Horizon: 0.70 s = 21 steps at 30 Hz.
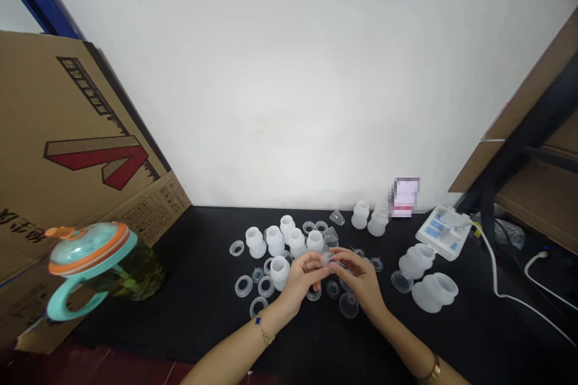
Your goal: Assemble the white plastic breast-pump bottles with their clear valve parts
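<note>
Over the black table (203, 307), my left hand (301, 280) and my right hand (359, 280) meet fingertip to fingertip. Between them they pinch a small clear plastic piece (327, 259). Around and under the hands lie several clear rings (244, 286) and round clear caps (348, 305). Just behind the hands stand several small white translucent bottles (275, 240). A bracelet is on my left wrist and a gold one on my right.
A jug with a teal and orange lid (97, 261) stands at the left beside a cardboard box (67, 150). Larger white bottles (433, 292) lie at the right, near a white power strip (445, 231) with cables. A shelf frame (524, 138) rises at the right.
</note>
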{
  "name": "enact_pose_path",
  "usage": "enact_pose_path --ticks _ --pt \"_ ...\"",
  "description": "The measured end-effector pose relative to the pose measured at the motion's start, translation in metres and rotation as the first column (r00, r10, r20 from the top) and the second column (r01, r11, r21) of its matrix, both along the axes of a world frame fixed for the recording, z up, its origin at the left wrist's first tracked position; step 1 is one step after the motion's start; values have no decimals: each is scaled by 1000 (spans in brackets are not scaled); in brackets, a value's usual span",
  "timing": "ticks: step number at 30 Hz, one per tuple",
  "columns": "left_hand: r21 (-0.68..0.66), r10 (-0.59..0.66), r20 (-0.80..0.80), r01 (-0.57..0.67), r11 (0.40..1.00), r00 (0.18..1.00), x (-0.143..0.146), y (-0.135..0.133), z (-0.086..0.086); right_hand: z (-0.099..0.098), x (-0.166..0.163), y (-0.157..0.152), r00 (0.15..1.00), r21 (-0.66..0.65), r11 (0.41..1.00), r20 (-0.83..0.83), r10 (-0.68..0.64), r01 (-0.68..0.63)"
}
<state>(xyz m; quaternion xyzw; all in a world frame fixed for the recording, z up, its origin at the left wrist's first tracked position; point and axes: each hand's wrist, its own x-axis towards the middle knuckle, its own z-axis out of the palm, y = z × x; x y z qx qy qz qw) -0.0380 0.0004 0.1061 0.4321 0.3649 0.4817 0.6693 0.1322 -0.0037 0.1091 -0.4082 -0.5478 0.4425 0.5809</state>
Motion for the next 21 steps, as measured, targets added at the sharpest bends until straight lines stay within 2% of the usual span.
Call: enact_pose_path --ticks 7,21 --pt "-6 -11 5 11 1000 1000 0 1 -3 6 1 -1 994 -147 987 -96 46 -60" --pt "-3 -54 2 54 999 999 -1 1 -5 11 2 -1 996 -203 978 -84 37 -53"
